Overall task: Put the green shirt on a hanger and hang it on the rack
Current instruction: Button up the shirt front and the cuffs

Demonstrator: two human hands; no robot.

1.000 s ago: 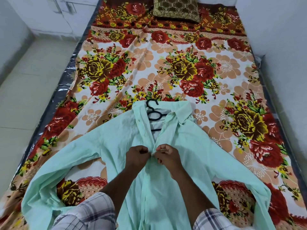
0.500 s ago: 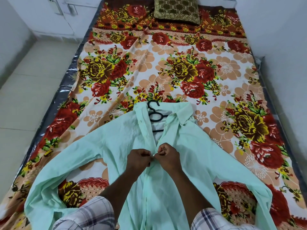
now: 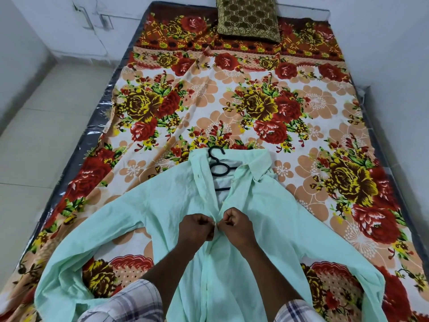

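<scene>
The pale green shirt lies face up on the flowered bed sheet, sleeves spread to both sides. A black hanger sits inside its open collar, with the hook poking out past the neckline. My left hand and my right hand meet at the shirt's front placket below the collar. Each pinches one edge of the placket, knuckles nearly touching. The placket below my hands looks closed; above them it gapes open over the hanger.
The bed sheet covers a mattress on the floor. A brown patterned pillow lies at the far end. White walls run along the right and back; tiled floor lies to the left. No rack is in view.
Both hands have moved a little up the placket toward the collar, still pinching its edges. The shirt and hanger lie where they were.
</scene>
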